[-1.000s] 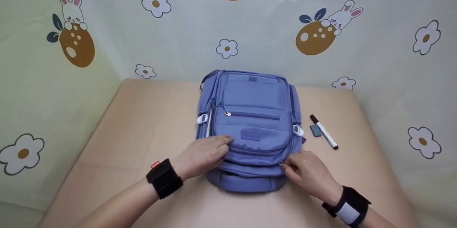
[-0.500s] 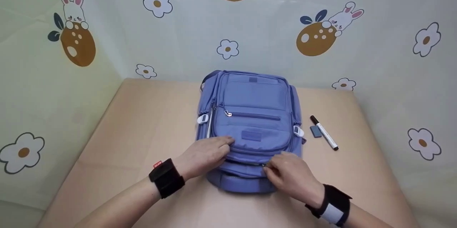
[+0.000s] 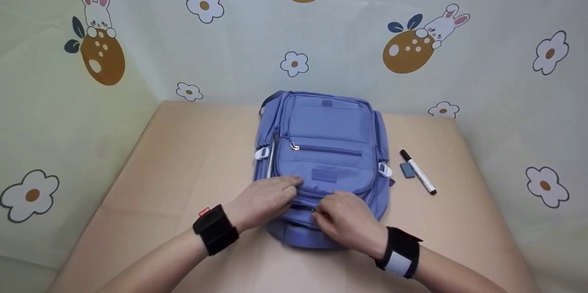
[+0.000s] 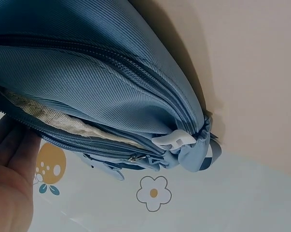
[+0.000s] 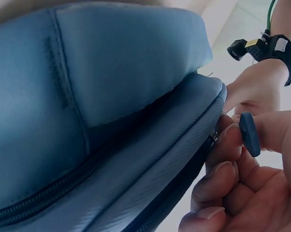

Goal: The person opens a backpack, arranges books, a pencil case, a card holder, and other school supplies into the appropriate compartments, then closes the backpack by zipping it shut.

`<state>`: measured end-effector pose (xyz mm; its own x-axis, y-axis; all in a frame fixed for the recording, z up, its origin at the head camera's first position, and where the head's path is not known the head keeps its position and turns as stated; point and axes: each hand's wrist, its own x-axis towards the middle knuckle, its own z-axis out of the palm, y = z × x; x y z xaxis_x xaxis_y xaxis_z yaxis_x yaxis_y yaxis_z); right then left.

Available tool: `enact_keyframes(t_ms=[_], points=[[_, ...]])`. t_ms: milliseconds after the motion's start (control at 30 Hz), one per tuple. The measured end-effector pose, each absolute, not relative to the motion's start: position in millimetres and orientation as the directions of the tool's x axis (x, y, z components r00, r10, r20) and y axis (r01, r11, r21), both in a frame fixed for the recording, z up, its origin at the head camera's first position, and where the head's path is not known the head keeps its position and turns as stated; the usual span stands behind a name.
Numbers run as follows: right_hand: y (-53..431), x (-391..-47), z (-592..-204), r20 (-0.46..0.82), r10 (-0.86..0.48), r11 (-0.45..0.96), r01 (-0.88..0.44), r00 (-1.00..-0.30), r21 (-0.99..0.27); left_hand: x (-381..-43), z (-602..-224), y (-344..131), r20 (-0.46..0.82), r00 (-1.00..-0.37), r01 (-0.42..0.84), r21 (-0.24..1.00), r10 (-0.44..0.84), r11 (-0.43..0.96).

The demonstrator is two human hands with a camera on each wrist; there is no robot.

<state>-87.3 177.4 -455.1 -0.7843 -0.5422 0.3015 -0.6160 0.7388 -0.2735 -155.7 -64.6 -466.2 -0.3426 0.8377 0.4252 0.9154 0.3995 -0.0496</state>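
Note:
A blue backpack (image 3: 328, 121) lies front side up on the table. In the head view my right hand (image 3: 351, 219) is low on its front, thumb and finger pinching a blue zipper pull (image 5: 250, 134) beside the metal slider (image 5: 214, 136). My left hand (image 3: 266, 201) rests on the lower left of the front panel, its fingers (image 4: 24, 150) lying fairly straight against the zippered edge in the left wrist view. A pocket gapes there, showing a cream woven lining (image 4: 63, 118). The right hand covers part of the lower zipper in the head view.
A white marker (image 3: 422, 177) with a black cap lies on the table right of the backpack, beside a small blue-grey block (image 3: 407, 170). Patterned cloth walls (image 3: 248, 31) stand behind and at the sides of the beige table (image 3: 197, 146).
My right hand has moved left along the lower front of the backpack with the zipper pull. The left hand has stayed nearly in place.

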Motion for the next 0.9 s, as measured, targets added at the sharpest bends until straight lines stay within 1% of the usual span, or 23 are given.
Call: enact_keyframes(t_ms=[167,300,433,600,733,900], points=[[188.1,-86.2,-456.2,0.304,-0.521,0.744,-0.599,-0.798,-0.297,-156.1,-467.4,-65.3,0.433,-0.335,0.918,-0.05,0.837,0.394],[208.2,-87.8,-453.4,0.362,-0.504,0.724,-0.613,-0.784,-0.317,-156.7,-468.8,-66.0,0.443,-0.322,0.922,-0.053,0.837,0.383],[235.4,-91.2,-453.3,0.442,-0.504,0.699,-0.651,-0.742,-0.296,-157.2,-469.7,-67.0,0.452,-0.315,0.926,-0.048,0.835,0.375],[261.7,-91.6,-462.7,0.489,-0.55,0.664,-0.71,-0.676,-0.235,-156.0,-469.3,-69.0,0.438,-0.326,0.925,-0.035,0.838,0.379],[268.5,-91.4,-473.4,0.511,-0.6,0.639,-0.753,-0.615,-0.156,-154.6,-467.6,-70.3,0.417,-0.357,0.917,-0.014,0.836,0.399],[266.6,-94.1,-483.6,0.524,-0.615,0.647,-0.757,-0.589,-0.091,-154.0,-466.3,-70.2,0.386,-0.387,0.913,0.034,0.838,0.406]])
